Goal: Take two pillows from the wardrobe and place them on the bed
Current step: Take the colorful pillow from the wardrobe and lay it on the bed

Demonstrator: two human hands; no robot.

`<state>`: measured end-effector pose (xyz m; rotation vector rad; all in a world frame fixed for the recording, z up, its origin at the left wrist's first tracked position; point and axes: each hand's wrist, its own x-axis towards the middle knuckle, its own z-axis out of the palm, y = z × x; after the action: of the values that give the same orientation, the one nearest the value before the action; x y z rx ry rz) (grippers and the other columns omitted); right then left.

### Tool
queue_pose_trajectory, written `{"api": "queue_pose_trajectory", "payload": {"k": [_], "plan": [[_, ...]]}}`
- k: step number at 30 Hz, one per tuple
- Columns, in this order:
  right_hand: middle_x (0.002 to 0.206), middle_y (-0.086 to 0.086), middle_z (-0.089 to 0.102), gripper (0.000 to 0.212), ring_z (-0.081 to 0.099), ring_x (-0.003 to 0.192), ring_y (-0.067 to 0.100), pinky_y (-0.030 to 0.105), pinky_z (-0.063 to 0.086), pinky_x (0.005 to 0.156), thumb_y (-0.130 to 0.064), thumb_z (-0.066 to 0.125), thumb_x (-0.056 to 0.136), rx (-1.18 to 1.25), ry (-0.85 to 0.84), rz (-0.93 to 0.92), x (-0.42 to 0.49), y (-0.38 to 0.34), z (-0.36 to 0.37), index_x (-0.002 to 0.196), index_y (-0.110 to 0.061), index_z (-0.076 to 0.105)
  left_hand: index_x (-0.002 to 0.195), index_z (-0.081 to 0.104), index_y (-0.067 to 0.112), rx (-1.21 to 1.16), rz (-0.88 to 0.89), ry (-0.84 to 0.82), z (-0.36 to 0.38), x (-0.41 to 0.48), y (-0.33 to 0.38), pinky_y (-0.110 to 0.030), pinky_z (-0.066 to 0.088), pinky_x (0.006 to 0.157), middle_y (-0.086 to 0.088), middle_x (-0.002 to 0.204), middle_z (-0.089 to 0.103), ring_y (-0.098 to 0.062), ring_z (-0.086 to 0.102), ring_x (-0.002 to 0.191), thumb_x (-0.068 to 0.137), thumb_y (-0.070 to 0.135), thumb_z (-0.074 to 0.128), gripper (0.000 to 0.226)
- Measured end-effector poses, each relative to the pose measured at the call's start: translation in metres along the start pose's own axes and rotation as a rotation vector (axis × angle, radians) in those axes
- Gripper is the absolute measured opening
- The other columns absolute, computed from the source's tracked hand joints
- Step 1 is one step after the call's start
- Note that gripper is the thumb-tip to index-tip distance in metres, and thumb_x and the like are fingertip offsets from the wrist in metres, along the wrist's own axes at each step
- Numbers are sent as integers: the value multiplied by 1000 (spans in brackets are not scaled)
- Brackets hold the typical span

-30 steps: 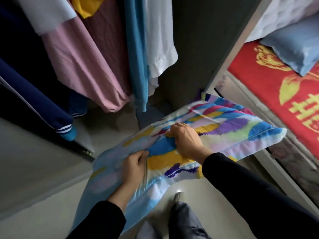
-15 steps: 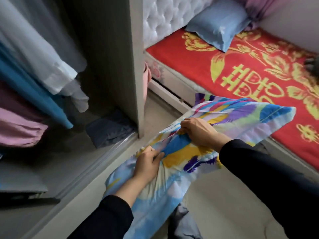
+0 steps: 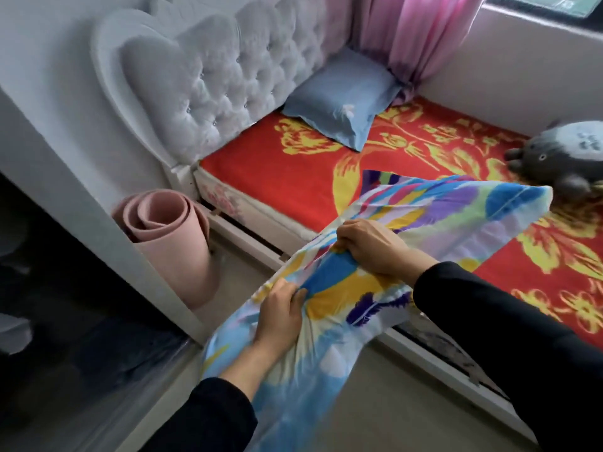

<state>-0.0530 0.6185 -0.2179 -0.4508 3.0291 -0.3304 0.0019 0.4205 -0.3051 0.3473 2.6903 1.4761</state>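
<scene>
A multicoloured pillow (image 3: 434, 216) with blue, yellow and purple feather patterns hangs in the air between the wardrobe and the bed. My left hand (image 3: 280, 316) is shut on its lower part. My right hand (image 3: 372, 244) grips its middle, bunching the cloth. The pillow's far corner reaches over the bed (image 3: 293, 177), which has a red cover with yellow flowers. A light blue pillow (image 3: 342, 99) lies at the head of the bed against the tufted grey headboard (image 3: 228, 79). The wardrobe (image 3: 65, 288) stands dark at the left, its side panel pale.
A rolled pink mat (image 3: 169, 236) stands upright between the wardrobe side and the bed frame. A grey plush toy (image 3: 561, 151) sits on the bed at the right. Pink curtains (image 3: 421, 37) hang in the far corner. Beige floor lies below me.
The view has swung from the wardrobe's hanging clothes round to the bed. The pillow has come out of the wardrobe with both hands still gripping it, its far end now over the bed.
</scene>
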Motion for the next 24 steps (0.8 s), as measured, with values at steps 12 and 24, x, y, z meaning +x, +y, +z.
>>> {"api": "queue_pose_trajectory", "payload": {"k": [12, 24], "plan": [[87, 8, 63, 18, 55, 88, 27, 38, 41, 71, -15, 50, 94, -145, 134, 2, 259, 144, -34, 79, -9, 58, 64, 50, 6, 88, 125, 107, 2, 308, -14, -22, 22, 59, -3, 71, 44, -21, 45, 67, 91, 11, 52, 27], [92, 9, 63, 10, 53, 94, 29, 38, 38, 67, -4, 49, 86, -227, 45, 203, 478, 287, 20, 85, -10, 57, 74, 61, 0, 297, 49, 40, 60, 552, -55, -48, 49, 66, -20, 83, 58, -38, 57, 84, 86, 8, 57, 14]]}}
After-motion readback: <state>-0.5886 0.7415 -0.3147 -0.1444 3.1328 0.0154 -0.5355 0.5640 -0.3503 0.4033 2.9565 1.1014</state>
